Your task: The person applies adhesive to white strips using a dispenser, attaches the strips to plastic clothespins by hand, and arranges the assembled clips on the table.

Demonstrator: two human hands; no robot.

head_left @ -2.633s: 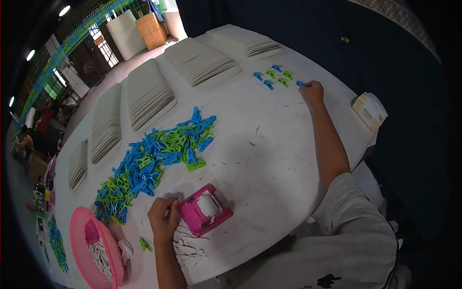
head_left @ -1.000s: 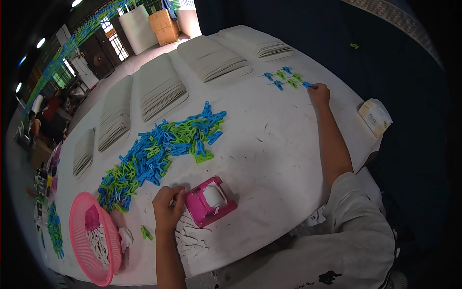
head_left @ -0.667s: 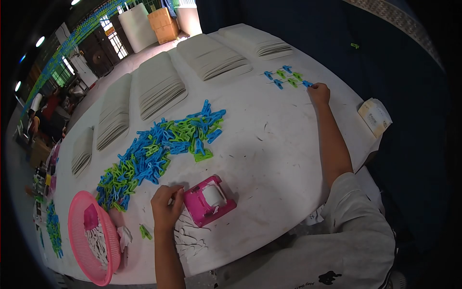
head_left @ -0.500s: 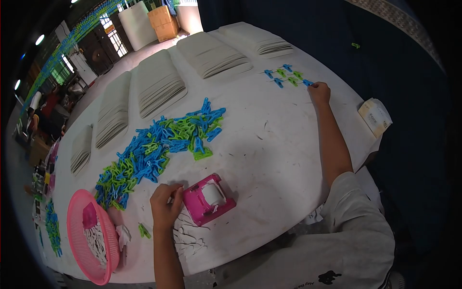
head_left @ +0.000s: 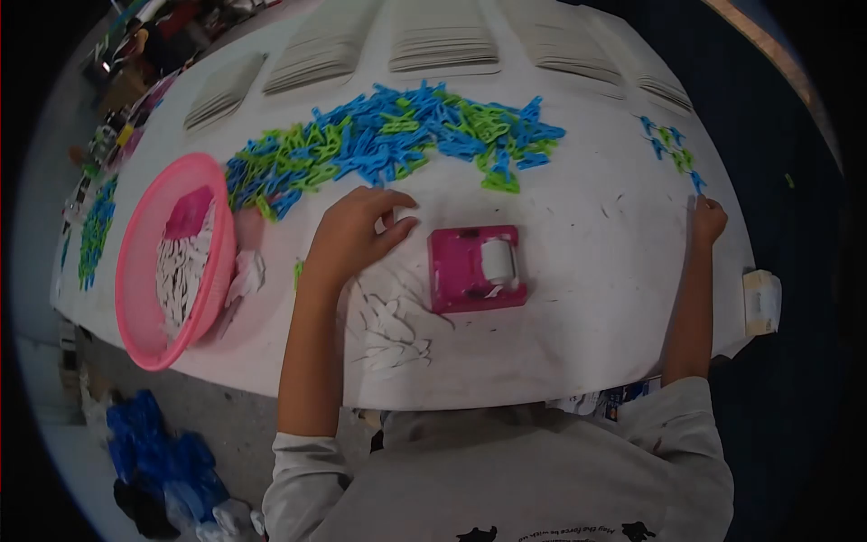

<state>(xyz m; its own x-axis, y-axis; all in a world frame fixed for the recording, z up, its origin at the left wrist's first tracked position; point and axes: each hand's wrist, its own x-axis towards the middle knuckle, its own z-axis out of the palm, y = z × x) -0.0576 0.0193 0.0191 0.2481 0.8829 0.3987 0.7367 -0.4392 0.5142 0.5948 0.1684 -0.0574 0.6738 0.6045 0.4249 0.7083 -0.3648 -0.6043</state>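
To the right of the right hand (head_left: 710, 219) and nearer the wearer, a pale packet (head_left: 763, 302) sits at the edge of the counter (head_left: 587, 298). Left of the left hand (head_left: 359, 228), blue plastic bags (head_left: 167, 456) lie on the floor (head_left: 257, 411); far beyond it, another person (head_left: 149, 41) shows blurred.

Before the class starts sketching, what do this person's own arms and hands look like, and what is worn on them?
The left hand and right hand are ungloved, with bare forearms. The left sleeve and right sleeve are loose grey cloth, ending about the elbows. They belong to a grey shirt printed with dark lettering.
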